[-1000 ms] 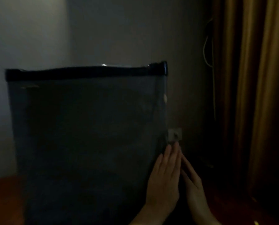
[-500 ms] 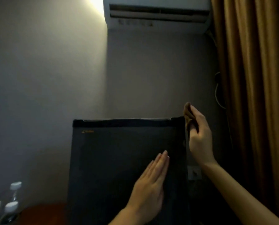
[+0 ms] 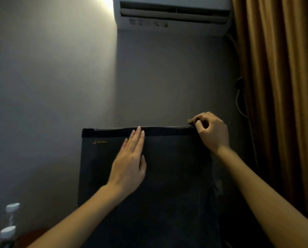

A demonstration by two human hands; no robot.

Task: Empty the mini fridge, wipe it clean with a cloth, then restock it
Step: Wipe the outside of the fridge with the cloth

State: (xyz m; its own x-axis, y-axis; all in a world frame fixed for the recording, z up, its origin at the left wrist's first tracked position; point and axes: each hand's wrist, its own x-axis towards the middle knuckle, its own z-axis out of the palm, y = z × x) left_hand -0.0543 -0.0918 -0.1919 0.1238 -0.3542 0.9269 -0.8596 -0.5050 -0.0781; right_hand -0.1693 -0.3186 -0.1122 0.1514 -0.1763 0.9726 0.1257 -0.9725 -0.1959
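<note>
Head view: my left hand [image 3: 130, 161] lies flat, fingers straight, against the front of the shut fridge [image 3: 167, 185]. My right hand [image 3: 212, 133] grips the cloth [image 3: 192, 121] at the fridge's top right corner. Bottles [image 3: 8, 228] stand at near left. I judge the emptying done, the outside wipe under way and the restocking left. I cannot see inside.

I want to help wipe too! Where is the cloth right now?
In the head view, the cloth is bunched in the right hand at the top right corner of the fridge, close to the curtain.
</note>
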